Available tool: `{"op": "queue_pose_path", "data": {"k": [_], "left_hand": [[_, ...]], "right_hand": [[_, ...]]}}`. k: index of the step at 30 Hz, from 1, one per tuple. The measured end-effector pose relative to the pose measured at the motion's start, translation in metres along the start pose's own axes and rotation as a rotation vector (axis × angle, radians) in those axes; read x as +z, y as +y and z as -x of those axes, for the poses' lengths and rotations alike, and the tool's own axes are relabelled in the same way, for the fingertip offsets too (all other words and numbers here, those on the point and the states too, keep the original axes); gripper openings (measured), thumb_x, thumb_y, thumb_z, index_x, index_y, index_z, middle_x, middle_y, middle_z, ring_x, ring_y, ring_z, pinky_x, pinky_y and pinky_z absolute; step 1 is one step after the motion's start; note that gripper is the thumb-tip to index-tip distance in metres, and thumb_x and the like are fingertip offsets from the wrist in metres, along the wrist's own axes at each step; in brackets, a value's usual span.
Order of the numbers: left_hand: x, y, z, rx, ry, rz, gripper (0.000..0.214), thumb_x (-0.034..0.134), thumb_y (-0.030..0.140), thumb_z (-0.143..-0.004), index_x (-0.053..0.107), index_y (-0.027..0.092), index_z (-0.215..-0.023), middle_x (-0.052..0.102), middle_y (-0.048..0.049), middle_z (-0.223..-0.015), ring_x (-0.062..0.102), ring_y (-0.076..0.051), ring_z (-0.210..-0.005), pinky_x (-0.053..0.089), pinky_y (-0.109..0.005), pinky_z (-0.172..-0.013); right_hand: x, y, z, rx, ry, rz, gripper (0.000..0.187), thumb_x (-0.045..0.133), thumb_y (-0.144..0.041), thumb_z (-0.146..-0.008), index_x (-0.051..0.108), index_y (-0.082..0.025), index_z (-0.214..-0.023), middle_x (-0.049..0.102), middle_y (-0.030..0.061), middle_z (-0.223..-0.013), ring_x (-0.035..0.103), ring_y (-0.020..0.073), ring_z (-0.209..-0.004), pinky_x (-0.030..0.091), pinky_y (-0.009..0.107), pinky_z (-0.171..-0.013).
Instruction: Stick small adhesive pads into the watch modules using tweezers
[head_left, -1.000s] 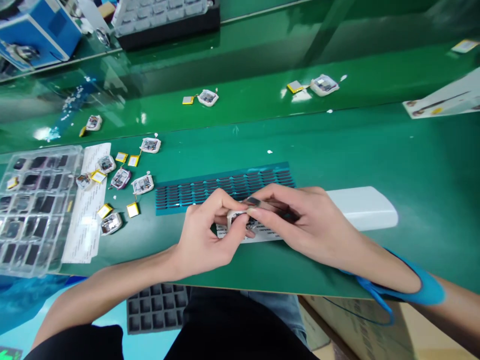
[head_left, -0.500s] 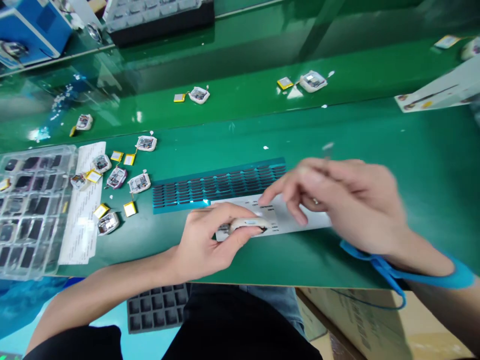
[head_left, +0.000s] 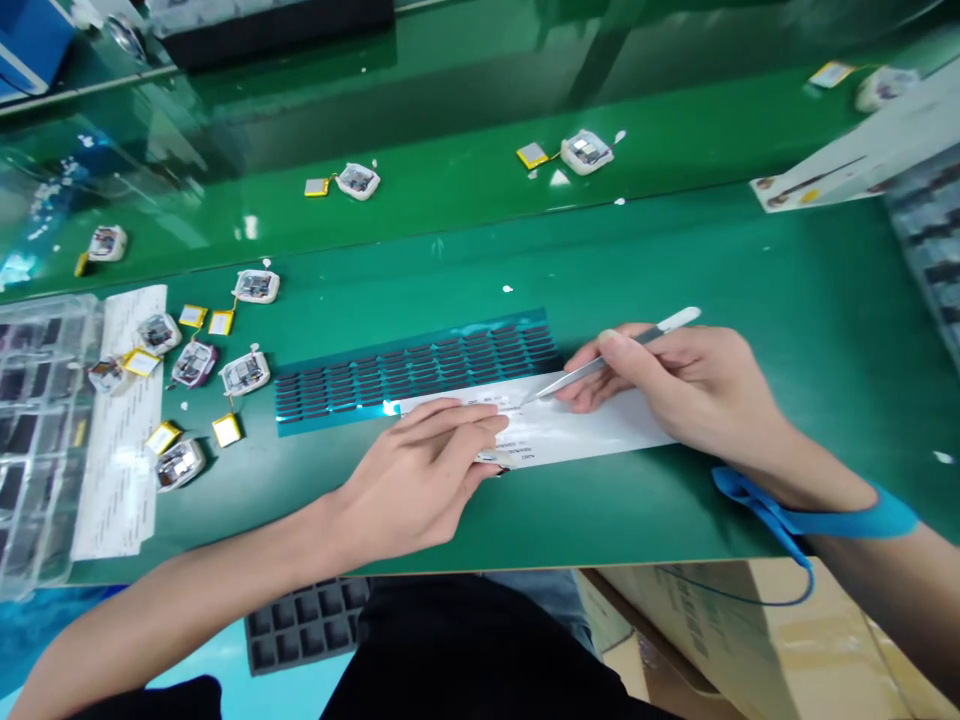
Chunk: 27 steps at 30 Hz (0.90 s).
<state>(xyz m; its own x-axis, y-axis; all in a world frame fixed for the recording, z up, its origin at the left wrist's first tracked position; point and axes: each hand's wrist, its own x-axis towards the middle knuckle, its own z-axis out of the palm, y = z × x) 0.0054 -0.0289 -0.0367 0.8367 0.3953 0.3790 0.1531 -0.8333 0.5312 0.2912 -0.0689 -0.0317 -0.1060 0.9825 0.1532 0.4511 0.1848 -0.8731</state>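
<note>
My right hand [head_left: 675,390] grips a pair of tweezers [head_left: 645,340], their tips at the printed white label sheet [head_left: 600,435]. Closed over the sheet's left part, my left hand [head_left: 424,465] holds a small white device casing [head_left: 493,458], of which only an edge shows past the fingers. Some of its fingers lie on the sheet, near the tweezer tips. Just behind the labels is a blue-green strip [head_left: 412,375] with rows of narrow dark pieces. A blue wrist strap [head_left: 855,520] circles my right wrist.
Open white casings [head_left: 246,372] with circuit boards and yellow-edged batteries [head_left: 227,430] lie at the left. Beyond them are printed sheets [head_left: 112,480] and a clear compartment tray [head_left: 45,440]. More casings [head_left: 587,150] sit along the back ledge. A white board [head_left: 840,165] stands at the right.
The tweezers have come down to the label sheet in my right hand. My left hand has turned, its fingers now over the sheet and most of the casing. The view has shifted right.
</note>
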Motion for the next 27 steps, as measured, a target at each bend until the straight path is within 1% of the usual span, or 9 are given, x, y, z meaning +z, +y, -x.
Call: {"op": "queue_pose_path", "data": {"k": [6, 10, 14, 16, 18, 20, 22, 25, 27], "left_hand": [[0.0, 0.002, -0.002, -0.026, -0.008, 0.02, 0.016, 0.052, 0.015, -0.109, 0.059, 0.015, -0.124, 0.08, -0.0166, -0.129, 0.077, -0.027, -0.128, 0.066, -0.045, -0.108], [0.002, 0.003, -0.003, -0.048, -0.017, 0.008, 0.016, 0.051, 0.014, -0.11, 0.059, 0.014, -0.123, 0.079, -0.0166, -0.131, 0.075, -0.028, -0.131, 0.068, -0.042, -0.107], [0.0, 0.001, -0.002, -0.032, -0.011, 0.058, 0.021, 0.053, 0.013, -0.108, 0.062, 0.015, -0.127, 0.079, -0.0173, -0.132, 0.075, -0.028, -0.133, 0.067, -0.046, -0.109], [-0.005, 0.002, -0.003, -0.013, 0.075, 0.15, 0.02, 0.059, 0.015, -0.107, 0.067, 0.016, -0.125, 0.082, -0.0155, -0.126, 0.078, -0.027, -0.126, 0.066, -0.045, -0.11], [-0.012, 0.006, -0.006, -0.099, 0.183, 0.264, 0.015, 0.066, 0.017, -0.105, 0.073, 0.017, -0.118, 0.085, -0.0109, -0.113, 0.084, -0.022, -0.105, 0.07, -0.033, -0.098], [-0.019, 0.01, -0.009, -0.27, 0.268, 0.388, 0.009, 0.071, 0.018, -0.103, 0.078, 0.017, -0.108, 0.086, -0.0069, -0.101, 0.084, -0.015, -0.082, 0.068, -0.019, -0.076], [-0.024, 0.013, -0.013, -0.434, 0.286, 0.559, 0.01, 0.071, 0.019, -0.103, 0.079, 0.016, -0.107, 0.086, -0.0065, -0.098, 0.082, -0.014, -0.073, 0.065, -0.016, -0.065], [-0.024, 0.014, -0.013, -0.551, 0.212, 0.856, 0.02, 0.069, 0.017, -0.102, 0.076, 0.014, -0.121, 0.086, -0.0088, -0.107, 0.086, -0.021, -0.086, 0.072, -0.026, -0.077], [-0.022, 0.014, -0.012, -0.56, 0.154, 0.961, 0.03, 0.07, 0.014, -0.099, 0.072, 0.015, -0.129, 0.085, -0.0099, -0.113, 0.086, -0.025, -0.096, 0.074, -0.03, -0.085]], "right_hand": [[0.001, -0.002, 0.0, 0.031, -0.036, -0.093, 0.049, 0.056, -0.041, -0.114, 0.082, -0.027, -0.075, 0.081, 0.0063, -0.078, 0.082, 0.0202, -0.089, 0.069, 0.028, -0.068], [-0.003, -0.004, -0.005, 0.023, -0.063, -0.199, 0.042, 0.064, -0.043, -0.11, 0.086, -0.025, -0.079, 0.082, 0.0083, -0.081, 0.081, 0.0188, -0.074, 0.067, 0.023, -0.061], [-0.007, -0.009, -0.01, -0.022, 0.042, -0.235, 0.044, 0.069, -0.046, -0.108, 0.084, -0.025, -0.072, 0.079, 0.0079, -0.071, 0.081, 0.0181, -0.072, 0.065, 0.018, -0.061], [-0.005, -0.017, -0.01, -0.048, 0.122, -0.26, 0.038, 0.075, -0.044, -0.104, 0.084, -0.025, -0.072, 0.08, 0.0072, -0.073, 0.081, 0.0182, -0.072, 0.066, 0.018, -0.063], [0.003, -0.029, -0.01, -0.056, 0.207, -0.321, 0.028, 0.08, -0.043, -0.1, 0.084, -0.024, -0.079, 0.081, 0.0055, -0.078, 0.078, 0.0173, -0.063, 0.068, 0.022, -0.061], [0.014, -0.044, -0.01, -0.056, 0.273, -0.384, 0.023, 0.082, -0.043, -0.099, 0.083, -0.024, -0.086, 0.08, 0.0034, -0.078, 0.076, 0.0175, -0.058, 0.069, 0.025, -0.058], [0.026, -0.058, -0.011, -0.067, 0.292, -0.411, 0.02, 0.077, -0.039, -0.103, 0.079, -0.023, -0.091, 0.079, 0.0021, -0.076, 0.078, 0.0188, -0.061, 0.069, 0.026, -0.057], [0.039, -0.069, -0.013, -0.107, 0.247, -0.353, 0.019, 0.068, -0.03, -0.108, 0.074, -0.023, -0.093, 0.079, 0.0014, -0.078, 0.079, 0.0178, -0.063, 0.067, 0.024, -0.057], [0.044, -0.069, -0.013, -0.117, 0.206, -0.3, 0.019, 0.064, -0.028, -0.11, 0.071, -0.024, -0.093, 0.08, 0.0012, -0.08, 0.078, 0.0171, -0.062, 0.067, 0.024, -0.057]]}}
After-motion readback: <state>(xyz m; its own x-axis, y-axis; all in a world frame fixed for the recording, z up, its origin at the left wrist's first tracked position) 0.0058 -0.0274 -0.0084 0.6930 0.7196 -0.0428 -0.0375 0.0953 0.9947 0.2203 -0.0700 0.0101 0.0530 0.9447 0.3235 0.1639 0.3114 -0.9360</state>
